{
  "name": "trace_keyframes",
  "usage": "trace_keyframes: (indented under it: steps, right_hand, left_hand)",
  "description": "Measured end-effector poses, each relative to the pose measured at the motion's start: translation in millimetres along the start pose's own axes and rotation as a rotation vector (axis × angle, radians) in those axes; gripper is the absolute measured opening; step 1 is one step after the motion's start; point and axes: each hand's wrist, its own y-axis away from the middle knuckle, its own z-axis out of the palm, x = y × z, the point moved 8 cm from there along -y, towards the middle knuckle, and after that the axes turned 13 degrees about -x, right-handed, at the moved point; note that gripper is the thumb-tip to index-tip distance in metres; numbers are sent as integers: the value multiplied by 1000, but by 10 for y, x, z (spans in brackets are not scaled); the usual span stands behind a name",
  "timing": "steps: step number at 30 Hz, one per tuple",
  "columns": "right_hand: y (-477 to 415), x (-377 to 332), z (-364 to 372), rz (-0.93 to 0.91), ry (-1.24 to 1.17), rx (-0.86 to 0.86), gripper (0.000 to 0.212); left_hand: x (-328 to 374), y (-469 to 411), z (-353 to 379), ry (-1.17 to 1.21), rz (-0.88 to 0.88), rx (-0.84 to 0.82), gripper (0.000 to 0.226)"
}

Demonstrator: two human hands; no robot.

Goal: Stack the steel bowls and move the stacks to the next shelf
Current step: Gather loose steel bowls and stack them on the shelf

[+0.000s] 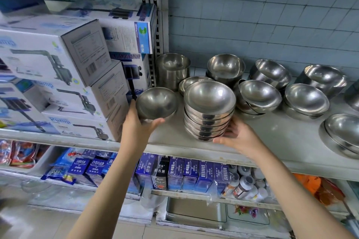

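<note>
The grey metal shelf [272, 141] is carrying the steel bowls in front of a pale blue tiled wall. To its left, the neighbouring shelf is holding stacked white cardboard boxes [48, 54] printed with pump drawings; one is reading "SUBMERSIBLE PUMP" and others "Pump".

The front stack of round polished steel bowls [208, 110] is standing near the shelf's front edge, with several bowls nested mouth up and tilted slightly toward the camera. A taller straight-sided stack [172, 70] is standing at the back left by the upright post. Shorter leaning stacks [271, 72] are sitting further right along the shelf, well apart from the front stack.

The single steel bowl [156, 103] is sitting mouth up just left of the front stack, over the shelf's left front corner. Whether it is touching the shelf cannot be told.

The right grip [239, 137] is grasping the front stack at its lower right side, thumb at the base. The left grip [138, 124] is grasping the single steel bowl from beneath, fingers curling round its underside.

On the shelf below, blue cartons [174, 172] bearing Chinese writing are standing upright in a row beside white bottles [244, 184].
</note>
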Motion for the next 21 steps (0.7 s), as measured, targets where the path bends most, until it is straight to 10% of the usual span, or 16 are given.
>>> trace_keyframes:
  steps: [21]
  right_hand:
    - [-552,-526,896,-126,-87,-297,71]
  left_hand:
    - [76,1284,-570,87,130,72,105]
